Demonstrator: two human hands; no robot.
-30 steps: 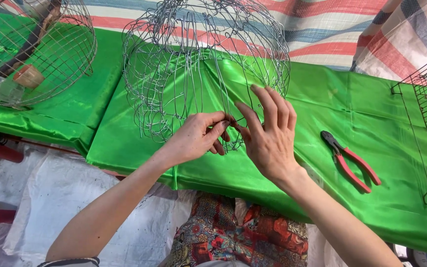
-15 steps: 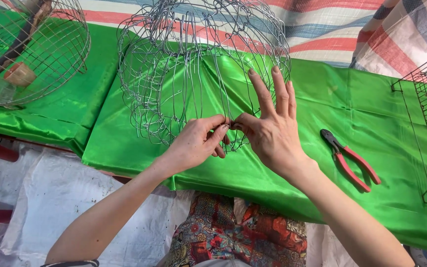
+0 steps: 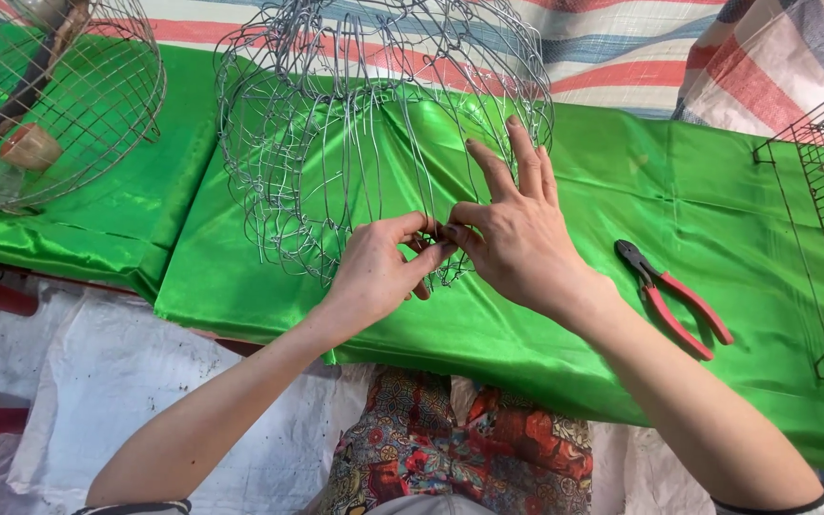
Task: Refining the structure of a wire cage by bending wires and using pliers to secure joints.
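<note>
Hands: left [image 3: 379, 267], right [image 3: 512, 238] both pinch wire frame [image 3: 374, 124]; frame top cut off.

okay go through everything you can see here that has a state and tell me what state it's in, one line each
wire frame: rounded, open-work, resting on the green cloth, pinched at its near edge by both hands.
left hand: fingers closed on a wire of the frame.
right hand: thumb and forefinger pinching the same spot, other fingers spread.
red-handled pliers: lying unheld on the cloth, jaws together.
green cloth: spread flat, slightly creased.
mesh basket: far left, on its side, untouched.
</note>
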